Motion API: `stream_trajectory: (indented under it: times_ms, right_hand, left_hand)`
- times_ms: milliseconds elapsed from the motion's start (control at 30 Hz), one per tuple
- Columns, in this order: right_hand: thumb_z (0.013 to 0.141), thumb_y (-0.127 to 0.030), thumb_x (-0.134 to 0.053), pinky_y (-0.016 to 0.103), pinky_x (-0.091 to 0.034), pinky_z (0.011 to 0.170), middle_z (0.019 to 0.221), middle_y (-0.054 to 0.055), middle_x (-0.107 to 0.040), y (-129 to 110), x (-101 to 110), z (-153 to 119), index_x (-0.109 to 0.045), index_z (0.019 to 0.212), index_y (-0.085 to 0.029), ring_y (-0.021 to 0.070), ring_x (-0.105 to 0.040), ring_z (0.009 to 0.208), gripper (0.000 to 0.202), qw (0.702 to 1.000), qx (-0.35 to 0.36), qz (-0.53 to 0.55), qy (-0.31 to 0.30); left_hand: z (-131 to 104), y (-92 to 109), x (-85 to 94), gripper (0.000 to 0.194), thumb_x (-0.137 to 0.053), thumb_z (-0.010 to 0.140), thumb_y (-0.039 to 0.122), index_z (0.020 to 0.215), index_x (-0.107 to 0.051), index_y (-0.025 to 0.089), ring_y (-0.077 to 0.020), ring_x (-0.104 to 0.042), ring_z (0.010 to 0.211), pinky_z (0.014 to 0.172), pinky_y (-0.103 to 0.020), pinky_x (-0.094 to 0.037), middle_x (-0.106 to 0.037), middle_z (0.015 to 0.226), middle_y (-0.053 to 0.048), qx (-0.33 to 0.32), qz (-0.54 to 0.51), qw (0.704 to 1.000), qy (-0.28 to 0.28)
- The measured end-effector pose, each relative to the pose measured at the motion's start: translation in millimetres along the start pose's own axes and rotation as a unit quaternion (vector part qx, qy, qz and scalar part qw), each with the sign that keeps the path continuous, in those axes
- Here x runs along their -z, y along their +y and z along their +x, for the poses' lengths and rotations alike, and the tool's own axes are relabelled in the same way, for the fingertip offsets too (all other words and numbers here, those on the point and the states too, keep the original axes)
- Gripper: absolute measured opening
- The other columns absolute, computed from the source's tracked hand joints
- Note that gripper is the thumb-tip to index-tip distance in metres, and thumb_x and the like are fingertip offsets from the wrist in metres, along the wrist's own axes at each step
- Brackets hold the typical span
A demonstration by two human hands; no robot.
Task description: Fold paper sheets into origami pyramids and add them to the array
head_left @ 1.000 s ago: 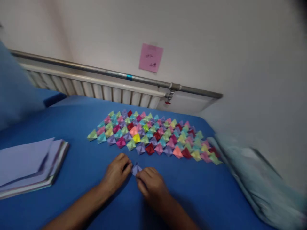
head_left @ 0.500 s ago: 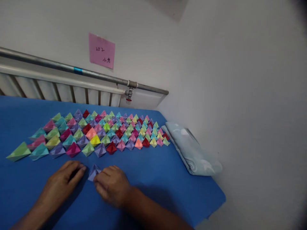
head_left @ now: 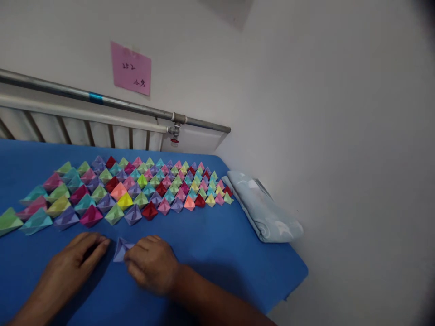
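A folded purple paper boat stands on the blue-covered surface near me, in front of the rows of boats. My right hand is closed on its right end, with the fingers bent and the fingertips partly hidden. Left of the boat, my left hand rests on the blue surface. Its fingers are loosely curved, a gap shows between thumb and forefinger, and nothing is visible in it. A short stretch of blue separates this hand from the purple boat.
Several rows of colourful folded paper boats fill the middle of the blue surface. A folded light-blue cloth lies at the right edge. Behind are a radiator, a metal pipe and a pink note on the wall.
The view has turned slightly right, so the scene sits further left. My right hand keeps its hold on the purple boat, and my left hand stays beside it.
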State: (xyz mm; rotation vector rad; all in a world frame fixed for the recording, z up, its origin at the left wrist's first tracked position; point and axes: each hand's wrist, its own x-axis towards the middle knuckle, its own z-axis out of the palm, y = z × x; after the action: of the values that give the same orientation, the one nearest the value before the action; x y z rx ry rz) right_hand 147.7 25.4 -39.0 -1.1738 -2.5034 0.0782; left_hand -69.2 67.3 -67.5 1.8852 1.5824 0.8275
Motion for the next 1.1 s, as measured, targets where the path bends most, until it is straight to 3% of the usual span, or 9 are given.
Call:
stream_trajectory:
  times_ms: [167, 300, 400, 567, 767, 933, 1100]
  right_hand:
    - [0.097, -0.032, -0.051, 0.029, -0.047, 0.077, 0.089, 0.001, -0.070, 3, -2, -1, -0.065, 0.098, -0.022, 0.0163, -0.062, 0.080, 0.017, 1.000, -0.002, 0.002, 0.006]
    - [0.095, -0.027, -0.052, 0.030, -0.046, 0.075, 0.084, 0.002, -0.068, 3, 0, -4, -0.062, 0.093, -0.021, 0.0167, -0.061, 0.080, 0.012, 0.998, 0.022, 0.041, 0.031]
    - [0.095, -0.019, -0.051, 0.030, -0.046, 0.073, 0.082, 0.003, -0.066, 3, 6, -6, -0.060, 0.091, -0.021, 0.0168, -0.059, 0.077, 0.010, 0.994, -0.004, 0.089, 0.068]
    - [0.094, -0.011, -0.049, 0.029, -0.044, 0.069, 0.079, 0.003, -0.064, 8, 12, -1, -0.058, 0.088, -0.020, 0.0169, -0.057, 0.074, 0.014, 0.985, 0.009, 0.130, 0.112]
    - [0.096, -0.013, -0.050, 0.026, -0.046, 0.070, 0.079, 0.001, -0.065, 7, 19, -1, -0.059, 0.087, -0.021, 0.0153, -0.060, 0.074, 0.014, 0.978, -0.002, 0.161, 0.136]
    - [0.094, -0.016, -0.055, 0.021, -0.046, 0.065, 0.078, -0.001, -0.065, 0, 31, 2, -0.063, 0.086, -0.022, 0.0123, -0.062, 0.070, 0.014, 0.954, -0.072, 0.227, 0.184]
    - [0.091, -0.021, -0.057, 0.020, -0.046, 0.061, 0.072, -0.002, -0.064, -14, 56, 31, -0.066, 0.082, -0.022, 0.0115, -0.060, 0.065, 0.013, 0.944, -0.098, 0.247, 0.195]
  left_hand:
    - [2, -2, -0.4, 0.043, -0.050, 0.080, 0.068, 0.080, -0.067, 0.028, -0.0232, -0.066, 0.088, 0.079, -0.032, -0.050, -0.068, 0.087, 0.002, -0.010, -0.010, 1.000, 0.014]
    - [-1, 16, 1.9, 0.039, -0.049, 0.080, 0.060, 0.074, -0.065, 0.025, -0.0220, -0.065, 0.077, 0.074, -0.032, -0.050, -0.066, 0.079, -0.001, -0.035, -0.018, 0.998, 0.041]
    - [-2, 32, 2.3, 0.037, -0.043, 0.085, 0.052, 0.065, -0.057, 0.023, -0.0203, -0.061, 0.068, 0.067, -0.032, -0.048, -0.060, 0.070, -0.002, -0.045, -0.017, 0.998, 0.049]
    - [-1, 37, 2.6, 0.034, -0.041, 0.088, 0.045, 0.066, -0.051, 0.022, -0.0194, -0.058, 0.069, 0.067, -0.032, -0.045, -0.057, 0.072, -0.003, -0.037, -0.020, 0.998, 0.048]
    - [-1, 34, -1.7, 0.032, -0.040, 0.091, 0.037, 0.064, -0.046, 0.021, -0.0190, -0.055, 0.070, 0.068, -0.031, -0.041, -0.054, 0.073, -0.003, -0.043, 0.010, 0.999, 0.028]
    - [-2, 33, 2.2, 0.027, -0.044, 0.094, 0.027, 0.068, -0.050, 0.019, -0.0188, -0.056, 0.075, 0.071, -0.030, -0.042, -0.056, 0.078, -0.004, -0.044, 0.071, 0.996, -0.010]
    - [-18, 27, 11.4, 0.020, -0.047, 0.094, 0.020, 0.080, -0.061, 0.016, -0.0204, -0.058, 0.084, 0.078, -0.032, -0.044, -0.061, 0.087, -0.006, -0.142, 0.111, 0.979, -0.092]
